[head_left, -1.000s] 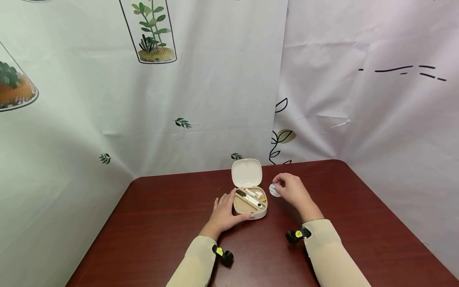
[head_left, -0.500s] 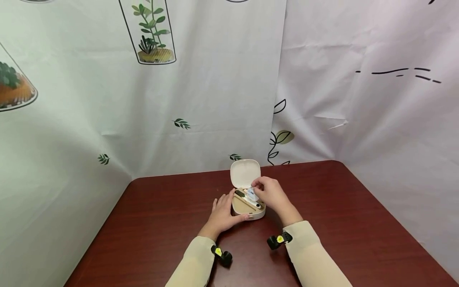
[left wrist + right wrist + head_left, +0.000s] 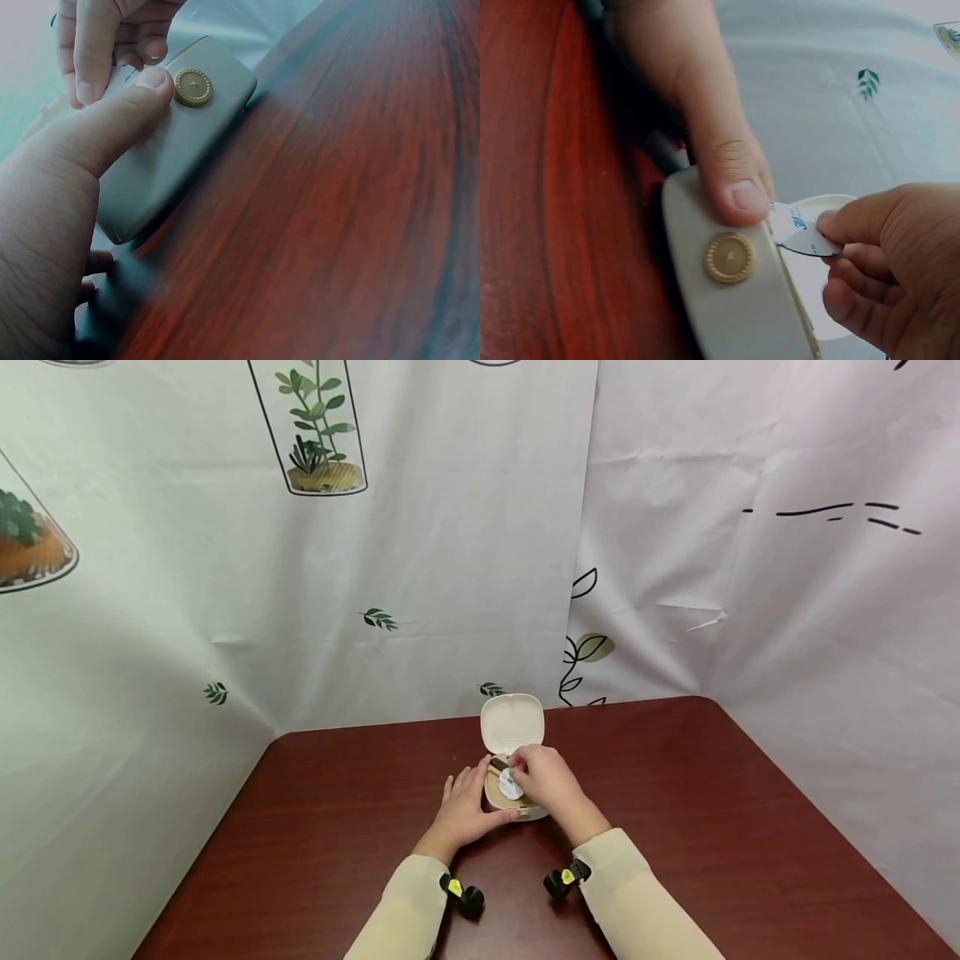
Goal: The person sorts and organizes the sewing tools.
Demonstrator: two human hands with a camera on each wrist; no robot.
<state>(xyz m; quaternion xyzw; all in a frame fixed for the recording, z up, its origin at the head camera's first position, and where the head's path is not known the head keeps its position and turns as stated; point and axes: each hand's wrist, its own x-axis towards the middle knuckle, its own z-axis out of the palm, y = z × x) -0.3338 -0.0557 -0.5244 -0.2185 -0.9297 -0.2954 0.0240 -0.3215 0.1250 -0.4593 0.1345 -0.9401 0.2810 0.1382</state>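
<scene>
A small cream box (image 3: 536, 814) stands on the table with its hinged lid (image 3: 512, 724) raised. My left hand (image 3: 459, 810) holds it at the front left corner, thumb on the front wall and fingers along the left side. Beside the thumb, a gold round button-like clasp (image 3: 730, 258) shows on that wall. My right hand (image 3: 551, 783) pinches a round white adhesive disc (image 3: 799, 229) with blue 3M print between thumb and fingers, over the tan inside of the box. A dark green end (image 3: 498, 763) of a slim tool peeks out; the other contents are hidden.
The dark red wooden table (image 3: 337, 843) reaches back to a white printed curtain (image 3: 450, 568) hanging close behind the box. Both wrists carry small black cameras, the left camera (image 3: 470, 902) and the right camera (image 3: 557, 883), low over the table.
My right hand has carried the disc left from beside the box, past the back right compartment, to over the front middle. The left hand keeps its hold on the box.
</scene>
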